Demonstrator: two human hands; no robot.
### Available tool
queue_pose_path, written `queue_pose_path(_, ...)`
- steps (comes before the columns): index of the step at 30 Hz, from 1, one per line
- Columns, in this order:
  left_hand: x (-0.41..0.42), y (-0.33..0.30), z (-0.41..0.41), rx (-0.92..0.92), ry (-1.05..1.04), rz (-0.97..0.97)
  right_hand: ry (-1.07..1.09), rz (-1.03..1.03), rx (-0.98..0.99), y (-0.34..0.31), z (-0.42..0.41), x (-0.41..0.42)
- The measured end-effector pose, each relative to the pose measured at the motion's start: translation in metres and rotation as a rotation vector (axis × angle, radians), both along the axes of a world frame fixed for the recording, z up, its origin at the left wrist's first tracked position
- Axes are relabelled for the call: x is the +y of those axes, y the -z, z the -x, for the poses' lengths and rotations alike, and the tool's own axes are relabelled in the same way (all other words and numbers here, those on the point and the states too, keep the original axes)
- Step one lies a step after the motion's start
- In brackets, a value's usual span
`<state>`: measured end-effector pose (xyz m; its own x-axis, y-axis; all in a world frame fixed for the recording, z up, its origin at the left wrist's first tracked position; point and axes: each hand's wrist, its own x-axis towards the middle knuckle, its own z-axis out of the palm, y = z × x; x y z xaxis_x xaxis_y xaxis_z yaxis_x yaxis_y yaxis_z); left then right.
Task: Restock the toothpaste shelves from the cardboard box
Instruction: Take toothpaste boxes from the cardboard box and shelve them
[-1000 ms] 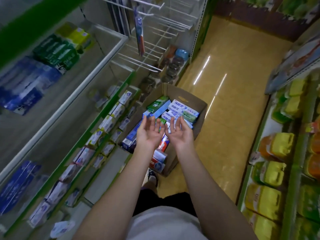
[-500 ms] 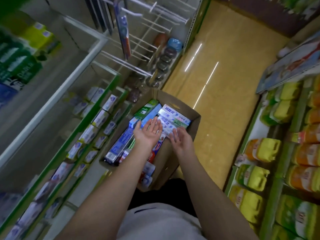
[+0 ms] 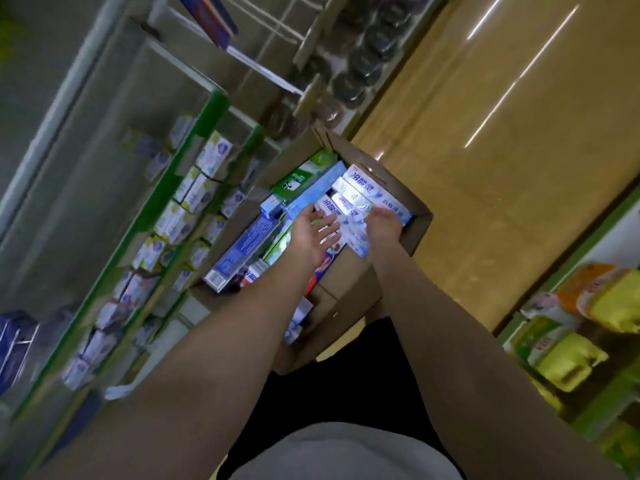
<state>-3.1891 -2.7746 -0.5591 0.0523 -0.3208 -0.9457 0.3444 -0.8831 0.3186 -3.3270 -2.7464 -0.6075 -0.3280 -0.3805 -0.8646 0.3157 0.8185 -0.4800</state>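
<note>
Step in hand, by the look of it: pick-up from the cardboard box (image 3: 414, 233), shelving not yet begun for this load. The box sits on the floor just beside the shelving unit, top open and packed with toothpaste cartons lying flat and at mixed angles. Both hands are down inside it. The left hand (image 3: 310, 233) lies with fingers straight and spread over the cartons, holding nothing that can be made out. The right hand (image 3: 381, 223) is over the white-and-blue cartons (image 3: 353, 202) at the box's right side, fingers bent downward onto them; whether it grips one or only rests there cannot be told, since the fingertips are hidden and blurred. Those cartons are long, slim, rectangular and glossy, white with blue lettering, several side by side and parallel. A green carton (image 3: 301, 178) and a darker blue carton (image 3: 242, 247) lie to their left in the same box. Judgement: next move calls for closing on one or several of the white-and-blue cartons, probably squeezed between both palms as a bundle, lifting them clear of the box wall, and turning left to the toothpaste shelves (image 3: 194, 188), where small cartons stand in rows behind green rails. Smooth card may slip if the bundle is held loosely.
</note>
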Motion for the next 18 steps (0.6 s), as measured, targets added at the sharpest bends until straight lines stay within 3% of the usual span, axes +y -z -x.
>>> queue_pose_path(4, -0.002, 0.022, 0.023, -0.059, 0.089, -0.061, -0.412, -0.047, 0.311, 0.032, 0.008, -0.017)
queue_pose_path(7, -0.010, 0.032, 0.031, -0.068, 0.132, -0.080, -0.569, 0.003, 0.492, 0.046, 0.011, -0.028)
queue_pose_path(14, -0.022, 0.063, 0.010, -0.245, 0.188, -0.053, -1.014, -0.112, 0.500, 0.082, 0.010, -0.022)
queue_pose_path(18, -0.025, 0.069, -0.005, -0.237, 0.175, -0.092, -1.123, -0.140, 0.490, 0.090, -0.004, -0.017)
